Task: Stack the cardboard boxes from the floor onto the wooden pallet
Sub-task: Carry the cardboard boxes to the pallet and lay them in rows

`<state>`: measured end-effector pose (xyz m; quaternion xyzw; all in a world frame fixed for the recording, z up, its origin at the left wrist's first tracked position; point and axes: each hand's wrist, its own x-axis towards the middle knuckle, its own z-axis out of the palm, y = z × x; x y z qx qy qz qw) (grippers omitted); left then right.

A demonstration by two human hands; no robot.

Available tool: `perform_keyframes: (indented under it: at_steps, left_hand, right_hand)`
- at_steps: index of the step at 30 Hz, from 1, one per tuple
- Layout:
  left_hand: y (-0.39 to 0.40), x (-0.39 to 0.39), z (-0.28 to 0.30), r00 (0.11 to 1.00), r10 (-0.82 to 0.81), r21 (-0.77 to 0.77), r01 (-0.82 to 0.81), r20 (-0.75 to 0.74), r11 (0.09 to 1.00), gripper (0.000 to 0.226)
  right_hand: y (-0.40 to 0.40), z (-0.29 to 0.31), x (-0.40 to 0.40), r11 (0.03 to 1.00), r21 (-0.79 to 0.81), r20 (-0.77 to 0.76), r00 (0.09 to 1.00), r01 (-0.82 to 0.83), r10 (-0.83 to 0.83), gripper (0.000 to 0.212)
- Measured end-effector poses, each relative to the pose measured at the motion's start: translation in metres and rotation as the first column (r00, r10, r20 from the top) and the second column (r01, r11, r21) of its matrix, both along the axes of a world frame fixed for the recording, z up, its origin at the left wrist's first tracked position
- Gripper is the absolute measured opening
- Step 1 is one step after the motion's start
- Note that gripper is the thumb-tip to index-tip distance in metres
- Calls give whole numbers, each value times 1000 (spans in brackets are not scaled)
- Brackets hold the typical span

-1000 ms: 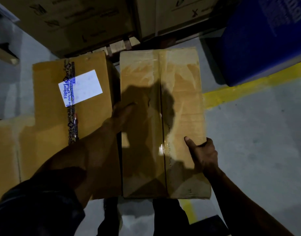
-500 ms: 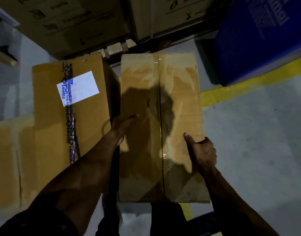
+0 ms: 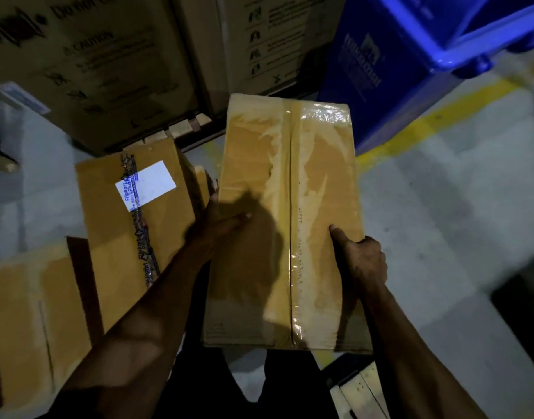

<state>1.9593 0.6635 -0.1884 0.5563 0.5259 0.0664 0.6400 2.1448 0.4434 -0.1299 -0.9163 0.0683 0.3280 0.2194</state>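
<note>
**Taped box held in both hands over the floor**

Head view: a long cardboard box (image 3: 285,219), sealed down its middle with clear tape, sits in the centre of the frame, held between two bare hands. The left hand (image 3: 217,220) is on the box's left edge, thumb laid flat on top and the other fingers hidden down the side. The right hand (image 3: 361,255) grips the box's right edge, thumb on top and fingers curled round the side.

Left of the held box, and lower, a labelled box (image 3: 132,225) with a white sticker and printed tape rests on the grey floor (image 3: 447,225). Further left of that, at the frame's edge, lies another plain box (image 3: 27,322). Beyond the held box's far end stand large printed cartons (image 3: 108,65), with pale slats of a wooden pallet (image 3: 184,128) showing beneath them. To the right of the held box's far end is a blue bin (image 3: 389,62), and a yellow floor line (image 3: 435,122) runs past it. The picture is dim and slightly blurred.
</note>
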Motion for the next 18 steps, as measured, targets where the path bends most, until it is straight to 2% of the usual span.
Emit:
perform_keyframes:
  at_steps: [1,2,6,11,18]
  left_hand:
    - [-3,0,18,999,-16,31,14,45,999,101]
    - [-5,-1,37,996,-42,44,39,73,998,101]
    - [-5,-13,81,979,-179,188,158,101,969,81]
    - [-8,-45,130,928,-308,184,272,208,945,76]
    - [-30,-67,176,819,-512,277,445,260,852,79]
  right_hand:
    - [-4,11,-6,1000,2,27,1000,13,-13,98]
    - [-7,22,-15,1000,9,52,998,25,-26,96]
    - [-26,54,-59,991,70,149,981,114,-123,82]
    - [-45,86,-131,953,134,232,927,270,-295,85]
    - [-81,125,-221,845,221,294,794,486,-533,76]
